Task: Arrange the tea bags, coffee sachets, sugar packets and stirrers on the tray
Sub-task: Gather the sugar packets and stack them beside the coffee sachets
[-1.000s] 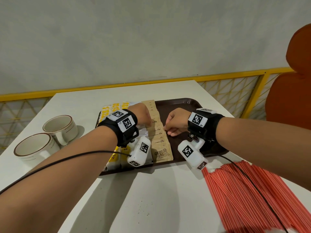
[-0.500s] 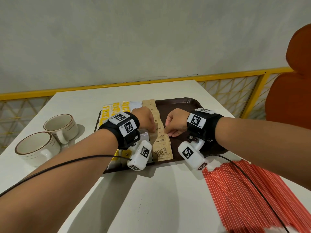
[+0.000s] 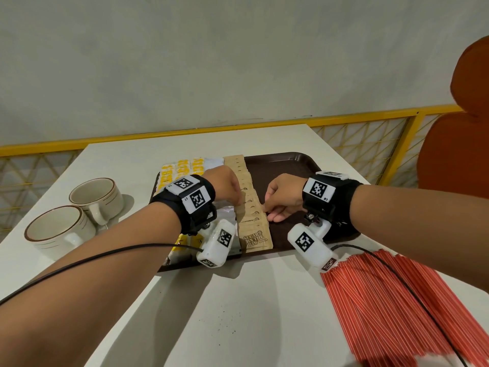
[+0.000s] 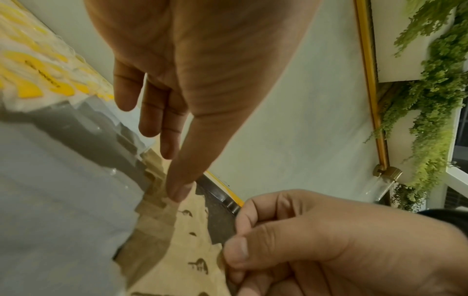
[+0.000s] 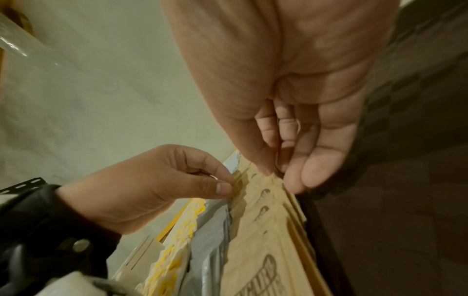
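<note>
While both hands worked over the brown tray (image 3: 280, 161), the left hand (image 3: 225, 184) reached in from 8 o'clock and the right hand (image 3: 281, 197) from 4 o'clock, meeting across the overlapped column of brown sugar packets (image 3: 252, 221). This column ran from the tray's 12 o'clock rim to its 6 o'clock rim, roughly along the tray's middle. Seen from the right wrist, the left hand's thumb and forefinger were narrowly closed, pinching the 9 o'clock edge of one packet; its remaining fingers (image 4: 149, 112) hung loosely extended. The right hand's thumb and curled fingers (image 5: 311, 170) pinched the 3 o'clock edge of the same row, the grip narrow and tight.

Just beside the sugar packets, toward 9 o'clock, lay silver-grey sachets (image 3: 227, 211), and beyond them yellow-and-white tea bags (image 3: 182, 168) filling the tray's 9 to 11 o'clock portion. The tray's 3 o'clock half showed bare dark surface.

Red stirrers (image 3: 391, 308) lay in a loose sheaf on the white table (image 3: 238, 313), off the tray at 4 o'clock. Two white cups (image 3: 79, 213) with brown rims stood touching on the table at 9 o'clock, well apart from the tray.
</note>
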The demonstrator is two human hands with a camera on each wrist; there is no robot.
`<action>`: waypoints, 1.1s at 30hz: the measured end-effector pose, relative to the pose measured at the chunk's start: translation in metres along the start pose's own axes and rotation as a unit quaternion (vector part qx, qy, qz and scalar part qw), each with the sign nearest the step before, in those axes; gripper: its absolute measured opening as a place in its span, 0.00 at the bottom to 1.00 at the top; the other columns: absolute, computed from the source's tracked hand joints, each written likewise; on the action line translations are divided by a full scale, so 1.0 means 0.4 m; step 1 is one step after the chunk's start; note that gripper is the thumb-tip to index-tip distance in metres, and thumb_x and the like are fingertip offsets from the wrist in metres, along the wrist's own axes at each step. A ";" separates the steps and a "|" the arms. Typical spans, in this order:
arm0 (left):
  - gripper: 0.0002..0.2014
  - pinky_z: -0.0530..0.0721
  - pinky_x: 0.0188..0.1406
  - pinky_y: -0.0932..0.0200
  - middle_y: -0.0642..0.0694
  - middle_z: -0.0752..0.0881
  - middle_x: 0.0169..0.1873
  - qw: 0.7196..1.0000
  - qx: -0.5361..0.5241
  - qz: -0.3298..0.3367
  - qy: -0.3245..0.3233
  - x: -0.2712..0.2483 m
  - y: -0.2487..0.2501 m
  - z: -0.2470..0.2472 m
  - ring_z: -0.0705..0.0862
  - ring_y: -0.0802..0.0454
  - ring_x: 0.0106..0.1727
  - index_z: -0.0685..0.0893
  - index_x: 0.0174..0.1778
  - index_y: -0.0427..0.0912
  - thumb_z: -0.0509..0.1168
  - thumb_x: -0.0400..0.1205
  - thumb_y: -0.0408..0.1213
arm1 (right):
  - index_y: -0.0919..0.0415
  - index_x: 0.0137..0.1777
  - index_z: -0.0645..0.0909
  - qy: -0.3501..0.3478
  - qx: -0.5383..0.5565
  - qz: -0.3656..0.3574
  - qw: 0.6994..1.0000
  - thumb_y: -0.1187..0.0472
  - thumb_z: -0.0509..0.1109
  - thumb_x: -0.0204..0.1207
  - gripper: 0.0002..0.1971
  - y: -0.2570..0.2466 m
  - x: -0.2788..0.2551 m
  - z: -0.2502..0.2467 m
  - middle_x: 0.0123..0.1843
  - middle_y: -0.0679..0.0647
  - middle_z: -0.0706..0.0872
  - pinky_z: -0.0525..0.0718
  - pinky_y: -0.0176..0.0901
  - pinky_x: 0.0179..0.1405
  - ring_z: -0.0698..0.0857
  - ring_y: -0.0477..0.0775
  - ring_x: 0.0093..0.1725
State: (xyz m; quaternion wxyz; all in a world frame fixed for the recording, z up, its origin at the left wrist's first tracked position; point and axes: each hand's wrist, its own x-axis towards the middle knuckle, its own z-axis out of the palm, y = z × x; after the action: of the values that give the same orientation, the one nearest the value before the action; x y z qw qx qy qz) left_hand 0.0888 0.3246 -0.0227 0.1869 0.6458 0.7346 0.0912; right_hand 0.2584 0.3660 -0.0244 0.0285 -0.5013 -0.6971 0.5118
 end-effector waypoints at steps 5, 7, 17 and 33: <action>0.04 0.84 0.46 0.57 0.51 0.89 0.39 1.000 -0.006 -0.008 0.004 -0.009 0.001 0.005 0.85 0.53 0.46 0.89 0.31 0.48 0.76 0.71 0.37 | 0.65 0.42 0.77 0.003 0.011 0.002 1.000 0.74 0.70 0.76 0.07 0.006 -0.005 0.008 0.41 0.66 0.86 0.88 0.45 0.43 0.87 0.54 0.36; 0.05 0.84 0.44 0.58 0.51 0.88 0.37 1.000 -0.001 -0.009 0.001 -0.012 0.002 0.008 0.85 0.53 0.45 0.88 0.31 0.49 0.77 0.71 0.38 | 0.64 0.41 0.77 0.009 0.011 0.004 1.000 0.74 0.70 0.76 0.07 0.009 -0.006 0.006 0.38 0.64 0.85 0.88 0.44 0.41 0.86 0.53 0.34; 0.03 0.85 0.49 0.57 0.56 0.89 0.37 0.997 0.035 0.025 -0.057 -0.026 0.028 0.021 0.85 0.56 0.47 0.90 0.33 0.52 0.78 0.69 0.42 | 0.64 0.37 0.77 -0.043 -0.009 0.001 0.999 0.69 0.78 0.70 0.10 0.027 -0.047 0.013 0.30 0.59 0.86 0.86 0.42 0.37 0.86 0.53 0.32; 0.10 0.78 0.45 0.60 0.51 0.89 0.47 0.984 0.168 0.018 -0.051 -0.033 0.064 0.023 0.82 0.52 0.54 0.91 0.47 0.47 0.75 0.73 0.46 | 0.63 0.38 0.77 -0.027 -0.014 -0.020 0.999 0.73 0.75 0.71 0.10 0.031 -0.051 0.023 0.29 0.59 0.87 0.86 0.40 0.34 0.87 0.51 0.30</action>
State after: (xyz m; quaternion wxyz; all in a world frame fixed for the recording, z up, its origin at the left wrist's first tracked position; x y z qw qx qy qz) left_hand 0.1171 0.3143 -0.0195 0.1116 0.6852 0.7170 -0.0632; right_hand 0.2719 0.3443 -0.0284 0.0131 -0.4742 -0.7142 0.5147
